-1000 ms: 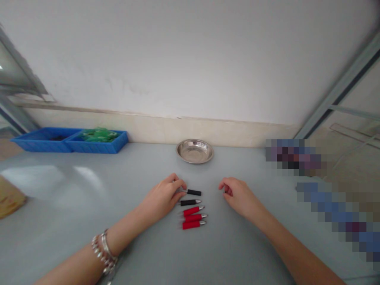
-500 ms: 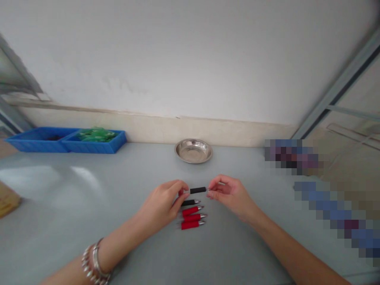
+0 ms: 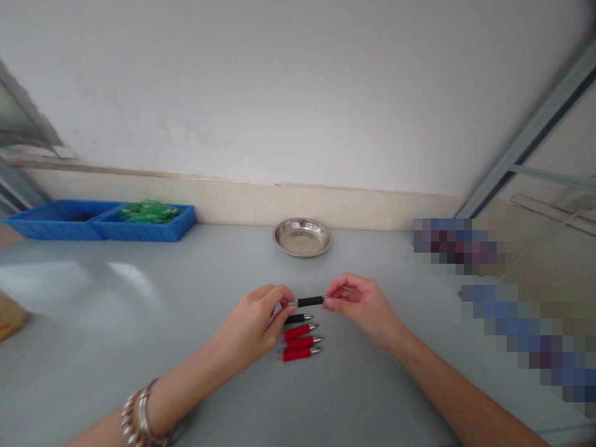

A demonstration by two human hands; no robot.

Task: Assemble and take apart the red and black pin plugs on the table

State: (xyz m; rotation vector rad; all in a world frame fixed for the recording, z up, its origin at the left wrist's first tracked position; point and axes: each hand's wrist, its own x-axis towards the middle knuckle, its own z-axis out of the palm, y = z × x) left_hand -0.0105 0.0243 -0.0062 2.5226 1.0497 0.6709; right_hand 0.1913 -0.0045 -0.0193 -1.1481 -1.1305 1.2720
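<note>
Between my two hands a pen barrel with a black grip [image 3: 310, 302] lies level, just above the table. My left hand [image 3: 263, 313] pinches its clear left end between thumb and fingers. At its right end, the thumb and fingertips of my right hand [image 3: 361, 301] close on the tip; the small part there is mostly hidden. Below it on the table lie another black-grip pen [image 3: 297, 319], partly behind my left fingers, and a column of red-grip pens [image 3: 300, 342], their silver tips pointing right.
A round steel dish [image 3: 302, 238] stands near the wall. Joined blue trays [image 3: 139, 231] sit at the back left, one heaped with green pieces [image 3: 151, 212]. A yellowish object [image 3: 12, 316] is at the left edge. Blurred-out items [image 3: 459, 245] lie at the right.
Both hands keep their hold on the black-grip pen barrel. The view has shifted very slightly; nothing on the table has visibly moved.
</note>
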